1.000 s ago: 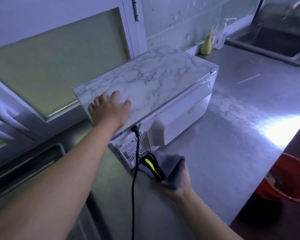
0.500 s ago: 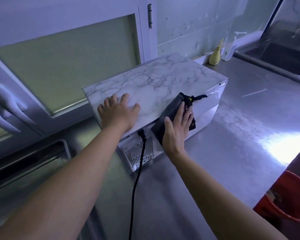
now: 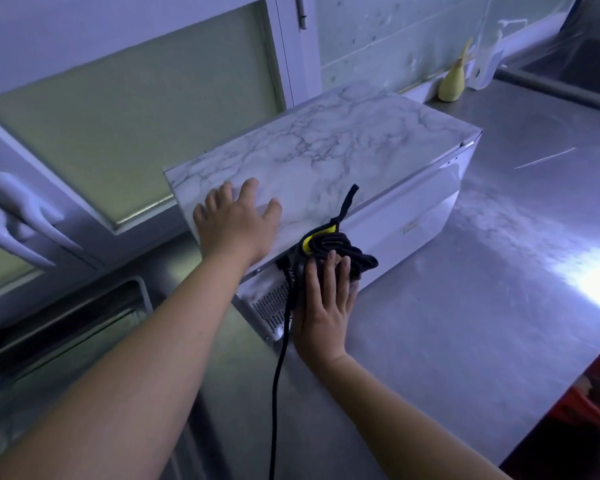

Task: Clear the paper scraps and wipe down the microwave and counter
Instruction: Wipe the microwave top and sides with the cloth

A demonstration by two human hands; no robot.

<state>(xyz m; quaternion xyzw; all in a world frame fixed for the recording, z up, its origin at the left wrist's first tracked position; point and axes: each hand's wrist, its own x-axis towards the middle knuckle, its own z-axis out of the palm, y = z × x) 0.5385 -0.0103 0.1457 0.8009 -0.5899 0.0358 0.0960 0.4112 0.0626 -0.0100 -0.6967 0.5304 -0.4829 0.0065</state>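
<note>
We see the right hand (image 3: pixel 323 313), fingers straight, pressing a bunched dark cloth (image 3: pixel 340 247) with a yellow patch against the white rear face of the microwave (image 3: pixel 326 150), just beside the black power cord (image 3: pixel 278 375). The left hand (image 3: pixel 236 223) lies flat with spread fingers on the marble-patterned top near its corner, gripping nothing. The microwave stands on the steel counter (image 3: pixel 465 306), and we note 1 small label (image 3: pixel 411 227) on its rear face, too small to read; a yellow bottle (image 3: pixel 452 83) stands at the wall beyond.
</note>
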